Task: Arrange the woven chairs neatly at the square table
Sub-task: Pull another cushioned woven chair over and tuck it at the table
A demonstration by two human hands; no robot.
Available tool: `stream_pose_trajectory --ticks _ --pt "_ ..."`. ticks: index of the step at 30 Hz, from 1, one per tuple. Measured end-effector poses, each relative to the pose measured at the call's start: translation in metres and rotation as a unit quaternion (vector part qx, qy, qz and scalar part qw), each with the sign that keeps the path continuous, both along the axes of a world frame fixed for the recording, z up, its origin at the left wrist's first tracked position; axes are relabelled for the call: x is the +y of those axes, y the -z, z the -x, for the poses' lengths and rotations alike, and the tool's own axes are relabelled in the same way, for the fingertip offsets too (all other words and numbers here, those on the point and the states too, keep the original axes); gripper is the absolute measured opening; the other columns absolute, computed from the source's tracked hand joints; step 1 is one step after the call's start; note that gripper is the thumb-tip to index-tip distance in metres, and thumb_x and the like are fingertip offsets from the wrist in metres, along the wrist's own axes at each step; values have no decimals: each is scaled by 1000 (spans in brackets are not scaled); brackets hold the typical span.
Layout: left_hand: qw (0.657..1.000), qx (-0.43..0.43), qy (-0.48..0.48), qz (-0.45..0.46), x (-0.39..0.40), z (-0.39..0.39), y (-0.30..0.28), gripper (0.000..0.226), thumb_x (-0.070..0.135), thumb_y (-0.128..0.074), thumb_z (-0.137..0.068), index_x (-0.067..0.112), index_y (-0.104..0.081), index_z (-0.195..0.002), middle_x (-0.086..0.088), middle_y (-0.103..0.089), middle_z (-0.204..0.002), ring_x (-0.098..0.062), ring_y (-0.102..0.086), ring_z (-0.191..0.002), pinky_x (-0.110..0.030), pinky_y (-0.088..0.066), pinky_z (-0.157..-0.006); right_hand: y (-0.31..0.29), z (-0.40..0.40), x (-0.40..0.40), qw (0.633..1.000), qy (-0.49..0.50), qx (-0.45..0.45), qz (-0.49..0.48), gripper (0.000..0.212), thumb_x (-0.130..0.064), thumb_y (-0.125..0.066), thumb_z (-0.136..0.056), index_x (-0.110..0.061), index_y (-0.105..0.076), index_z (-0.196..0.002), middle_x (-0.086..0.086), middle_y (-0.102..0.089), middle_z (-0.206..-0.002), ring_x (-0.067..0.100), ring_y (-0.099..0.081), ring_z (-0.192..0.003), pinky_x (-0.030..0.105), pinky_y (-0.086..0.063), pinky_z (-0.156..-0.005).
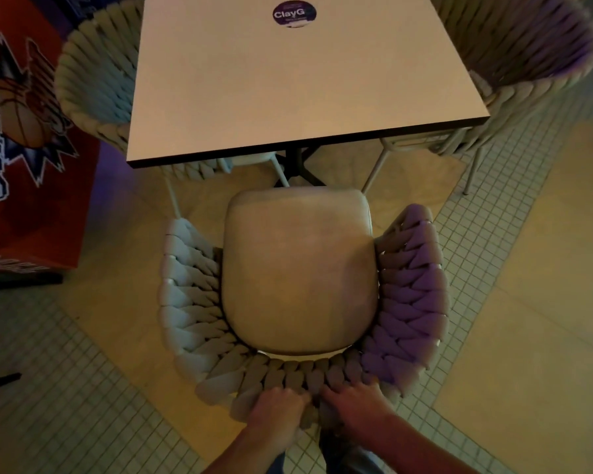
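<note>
At the chair's (300, 271) woven back, the left hand (277, 410) and right hand (355, 403) curl fingers over its rim, the seat standing short of the square surface (288, 83), likely needing a straight push under.

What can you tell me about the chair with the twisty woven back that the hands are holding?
The pale armchair with a chunky woven rope back stands upright on the tiled floor, facing the white square table, its seat front short of the table's near edge, not tucked under. A smooth cream cushion with rounded corners fills the seat. The braided back curves round both sides like a horseshoe; its right side looks purple in the light. The left hand and right hand grip the top of the back, close together.
</note>
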State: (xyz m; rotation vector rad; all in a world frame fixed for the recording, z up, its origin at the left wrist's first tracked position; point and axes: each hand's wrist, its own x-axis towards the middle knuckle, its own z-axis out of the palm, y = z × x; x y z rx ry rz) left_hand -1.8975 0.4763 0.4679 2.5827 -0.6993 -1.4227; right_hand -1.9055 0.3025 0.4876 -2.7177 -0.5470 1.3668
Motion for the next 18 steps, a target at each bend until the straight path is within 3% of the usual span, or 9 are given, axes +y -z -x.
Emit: stream_pose_trajectory --ticks 5,13,16,18 --pt "1000 -2 0 0 -43 -7 0 33 24 -56 -83 21 -53 -115 -12 -63 -111 -35 -61 -101 -44 -52 -80 -4 -10 -42 1000 -14 -1 18 55 -34 -58 -83 -29 -37 -134 4 -55 -131 27 -51 -121 50 -30 -97" --pt "998 -37 -48 35 -80 -14 7 34 32 -59 -80 26 -56 -113 -6 -69 -103 -29 -65 -95 -38 -52 -73 -9 -30 -84 1000 -27 -3 9 58 -35 -61 -82 -29 -39 -135 2 -51 -134 25 -49 -124 49 -30 -100" --pt "994 11 -98 49 -75 -19 3 47 49 -63 -72 32 -55 -115 2 -66 -109 -22 -63 -102 -32 -48 -75 -7 -33 -89 999 -14 13 -31 57 -45 -60 -78 -30 -42 -130 2 -57 -127 26 -53 -119 47 -32 -98" --pt "986 42 -150 62 -64 -29 -6 68 67 -61 -64 36 -52 -124 7 -60 -123 -16 -57 -114 -32 -47 -87 -9 -42 -97 994 54 26 -95 52 -55 -56 -73 -34 -46 -120 0 -61 -119 26 -58 -112 39 -39 -91"
